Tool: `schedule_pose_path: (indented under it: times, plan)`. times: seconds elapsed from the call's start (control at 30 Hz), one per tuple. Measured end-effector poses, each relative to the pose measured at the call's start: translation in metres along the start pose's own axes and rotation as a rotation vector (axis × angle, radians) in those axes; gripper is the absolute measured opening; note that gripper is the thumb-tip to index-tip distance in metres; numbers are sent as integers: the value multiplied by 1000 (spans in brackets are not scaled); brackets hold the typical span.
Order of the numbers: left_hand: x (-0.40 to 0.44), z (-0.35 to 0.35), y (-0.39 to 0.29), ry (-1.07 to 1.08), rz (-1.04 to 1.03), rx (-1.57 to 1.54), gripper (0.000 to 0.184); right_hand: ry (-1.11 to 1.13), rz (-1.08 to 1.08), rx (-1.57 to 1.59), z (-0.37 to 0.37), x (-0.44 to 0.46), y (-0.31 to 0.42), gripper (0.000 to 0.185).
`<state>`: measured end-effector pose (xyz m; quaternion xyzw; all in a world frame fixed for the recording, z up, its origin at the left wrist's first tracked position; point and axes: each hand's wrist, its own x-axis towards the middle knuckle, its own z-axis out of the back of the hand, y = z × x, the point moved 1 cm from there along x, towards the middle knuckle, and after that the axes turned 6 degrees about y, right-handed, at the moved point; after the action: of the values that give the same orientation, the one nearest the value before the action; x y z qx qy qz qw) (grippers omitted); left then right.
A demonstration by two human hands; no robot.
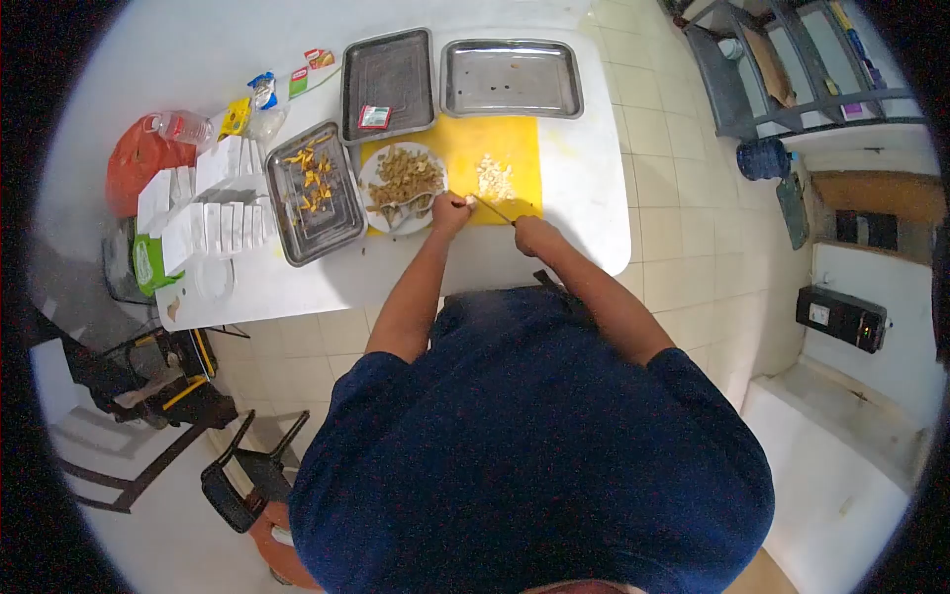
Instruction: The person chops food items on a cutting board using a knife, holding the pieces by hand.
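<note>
My right hand (537, 238) is wrapped round the handle of a knife (495, 210), its blade pointing left over a yellow cutting board (522, 144). Pinched in the fingers of my left hand (452, 211) is a small whitish piece of food (470, 201), close to the blade's tip. Small pale chopped pieces (494, 178) lie on the board just beyond the knife. Left of my left hand, a white plate (438, 163) holds chopped brownish food and overlaps the board's left side.
A metal tray (355, 223) with yellow-orange strips lies at left. Two more trays stand at the back: a dark one (391, 74) with a red packet (374, 117), and a shiny one (510, 74). White boxes (208, 228) crowd the left end of the white table (594, 198).
</note>
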<state>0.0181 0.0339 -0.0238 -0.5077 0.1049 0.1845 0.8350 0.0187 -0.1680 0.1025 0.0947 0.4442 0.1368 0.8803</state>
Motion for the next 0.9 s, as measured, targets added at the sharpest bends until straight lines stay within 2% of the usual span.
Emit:
schedule_pose_path:
  times: [0.1, 0.2, 0.3, 0.5, 0.6, 0.8, 0.9]
  plan:
    - [-1, 1, 0, -8, -14, -31, 20, -49, -3, 11, 2, -4, 6, 23]
    - [-10, 3, -9, -132, -132, 54, 23, -34, -2, -12, 7, -15, 10, 26]
    - [-13, 6, -16, -58, -1, 36, 20, -34, -15, -6, 17, -27, 17, 25]
    - [-3, -1, 1, -46, -23, -44, 22, -4, -2, 0, 10, -21, 17, 23]
    - [-6, 2, -4, 35, 72, -35, 23, 23, -8, -14, 7, -13, 15, 23]
    - [2, -1, 3, -16, -39, 13, 22, 25, -19, -8, 7, -2, 15, 24]
    - [3, 3, 3, 58, -18, 48, 22, -40, 7, 27, 6, -6, 14, 23]
